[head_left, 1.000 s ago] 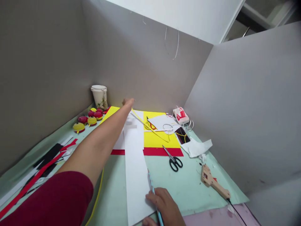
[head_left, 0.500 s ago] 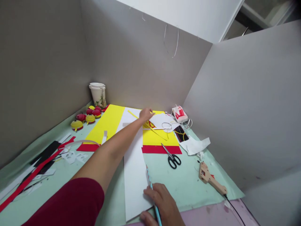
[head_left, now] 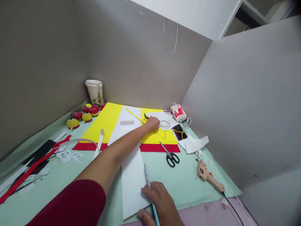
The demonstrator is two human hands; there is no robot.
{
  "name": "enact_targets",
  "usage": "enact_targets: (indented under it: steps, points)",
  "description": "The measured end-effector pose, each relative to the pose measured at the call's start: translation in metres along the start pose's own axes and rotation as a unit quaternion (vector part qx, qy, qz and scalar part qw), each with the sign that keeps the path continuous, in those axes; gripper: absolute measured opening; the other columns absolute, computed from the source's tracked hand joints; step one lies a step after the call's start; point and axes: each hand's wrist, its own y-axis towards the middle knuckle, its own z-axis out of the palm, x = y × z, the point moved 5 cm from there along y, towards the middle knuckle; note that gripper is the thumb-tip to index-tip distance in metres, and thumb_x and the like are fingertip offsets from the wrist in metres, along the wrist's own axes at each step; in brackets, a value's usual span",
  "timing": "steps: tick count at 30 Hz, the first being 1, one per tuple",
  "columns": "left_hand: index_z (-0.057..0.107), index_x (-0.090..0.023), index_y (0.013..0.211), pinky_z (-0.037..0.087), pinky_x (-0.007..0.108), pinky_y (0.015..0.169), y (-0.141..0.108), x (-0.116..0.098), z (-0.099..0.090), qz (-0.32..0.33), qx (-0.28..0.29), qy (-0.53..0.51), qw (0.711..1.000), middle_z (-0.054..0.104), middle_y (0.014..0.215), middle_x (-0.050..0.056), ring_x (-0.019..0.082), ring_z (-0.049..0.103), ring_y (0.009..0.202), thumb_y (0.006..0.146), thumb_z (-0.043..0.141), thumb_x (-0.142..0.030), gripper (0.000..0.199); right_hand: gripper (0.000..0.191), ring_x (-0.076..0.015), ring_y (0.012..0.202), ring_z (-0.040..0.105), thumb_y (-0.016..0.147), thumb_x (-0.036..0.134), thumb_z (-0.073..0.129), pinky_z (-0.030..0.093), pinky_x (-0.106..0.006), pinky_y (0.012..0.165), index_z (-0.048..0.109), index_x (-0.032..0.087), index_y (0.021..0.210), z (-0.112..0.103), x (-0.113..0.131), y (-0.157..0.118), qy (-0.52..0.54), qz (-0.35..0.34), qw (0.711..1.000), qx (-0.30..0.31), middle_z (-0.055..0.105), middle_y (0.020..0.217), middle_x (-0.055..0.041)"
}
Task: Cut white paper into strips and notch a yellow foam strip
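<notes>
My left hand reaches far across the table, its fingers curled closed over a small tool with a dark pointed tip and a bit of red. Most of that tool is hidden under the hand, among yellow strips on the yellow sheet. In the foreground my right hand is closed on a light blue pencil, whose point is directed away from me. Beneath its fingertips lies the near end of a long white card strip.
Black-handled scissors lie right of the strip. Further right is a beige glue gun with its cord. Red-and-yellow round pieces and a white bucket stand at the back left. Offcuts, a phone and tissue lie around.
My left hand has moved slightly right and nearer, closing over the red tool, whose dark tip now shows. White paper there has been uncovered or shifted. My right hand still holds the pencil.
</notes>
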Motion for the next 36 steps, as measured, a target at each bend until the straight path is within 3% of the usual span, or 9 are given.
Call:
enact_targets:
  steps: [4,8,11,14,18,22,25,29,36]
  points:
    - [0.056,-0.017,0.121,0.052,0.042,0.086,0.008,0.013,-0.018,-0.048,-0.062,-0.11,0.991,0.057,0.122,0.01,0.021,0.06,0.102,0.091,0.055,-0.034,0.034,0.053,-0.0286,0.093,0.058,0.072,0.013,0.064,0.053,-0.042,0.078,0.049,0.022,0.123,-0.001,0.002,0.0,-0.011,-0.013,1.0,0.002,0.057,0.104,-0.0113]
    - [0.059,-0.016,0.114,0.052,0.04,0.083,0.016,0.034,-0.053,-0.121,-0.169,-0.255,0.944,0.061,0.115,0.008,0.02,0.061,0.097,0.091,0.056,-0.035,0.03,0.056,-0.0286,0.094,0.059,0.072,0.011,0.064,0.054,-0.04,0.077,0.047,0.022,0.124,-0.005,0.005,0.001,-0.028,-0.034,0.999,0.002,0.057,0.105,-0.012]
    - [0.068,-0.013,0.089,0.05,0.031,0.078,0.016,0.053,-0.083,-0.166,-0.268,-0.367,0.875,0.069,0.085,0.005,0.019,0.065,0.085,0.089,0.053,-0.028,0.021,0.055,-0.0278,0.093,0.059,0.073,0.011,0.064,0.055,-0.039,0.077,0.047,0.021,0.125,-0.007,0.003,0.001,-0.025,-0.038,0.999,0.016,0.058,0.105,-0.012]
    - [0.067,-0.015,0.089,0.049,0.025,0.073,0.012,0.069,-0.109,-0.194,-0.344,-0.471,0.789,0.069,0.085,0.006,0.014,0.065,0.079,0.089,0.049,-0.024,0.02,0.056,-0.0277,0.093,0.06,0.074,0.012,0.065,0.055,-0.039,0.077,0.047,0.021,0.125,-0.004,-0.001,-0.001,-0.022,-0.047,0.998,0.034,0.058,0.106,-0.0124]
    - [0.063,-0.016,0.093,0.05,0.022,0.072,0.006,0.077,-0.132,-0.201,-0.382,-0.589,0.684,0.068,0.083,0.005,0.012,0.065,0.075,0.091,0.047,-0.019,0.016,0.057,-0.0287,0.096,0.059,0.075,0.013,0.065,0.054,-0.04,0.08,0.046,0.022,0.128,0.0,-0.005,-0.007,-0.024,-0.05,0.998,0.025,0.058,0.109,-0.0132]
    - [0.06,-0.016,0.095,0.051,0.021,0.076,0.004,0.069,-0.154,-0.178,-0.379,-0.667,0.616,0.07,0.086,0.005,0.011,0.068,0.078,0.092,0.047,-0.018,0.013,0.053,-0.0293,0.098,0.058,0.077,0.014,0.063,0.054,-0.042,0.081,0.047,0.022,0.127,0.001,-0.006,-0.01,-0.018,-0.028,0.999,0.015,0.057,0.11,-0.0131]
    - [0.058,-0.017,0.097,0.05,0.021,0.079,0.005,0.058,-0.17,-0.159,-0.364,-0.7,0.594,0.072,0.092,0.005,0.011,0.069,0.083,0.093,0.049,-0.018,0.011,0.052,-0.0287,0.098,0.058,0.078,0.014,0.062,0.054,-0.041,0.081,0.047,0.021,0.126,0.0,-0.002,-0.008,-0.022,-0.031,0.999,0.023,0.056,0.109,-0.0133]
    - [0.06,-0.018,0.097,0.05,0.024,0.081,0.005,0.044,-0.183,-0.148,-0.316,-0.724,0.595,0.074,0.098,0.005,0.013,0.07,0.089,0.091,0.052,-0.021,0.01,0.05,-0.028,0.096,0.06,0.077,0.013,0.061,0.055,-0.039,0.079,0.048,0.021,0.125,-0.003,0.004,-0.006,-0.032,-0.042,0.998,0.023,0.057,0.108,-0.0131]
    - [0.061,-0.016,0.098,0.05,0.021,0.076,-0.011,0.035,-0.164,-0.183,-0.233,-0.735,0.61,0.073,0.102,0.01,0.015,0.07,0.093,0.092,0.047,-0.013,0.016,0.052,-0.0286,0.103,0.059,0.079,0.013,0.061,0.055,-0.039,0.083,0.046,0.021,0.128,-0.002,-0.001,-0.01,-0.037,-0.04,0.998,0.008,0.057,0.113,-0.0137]
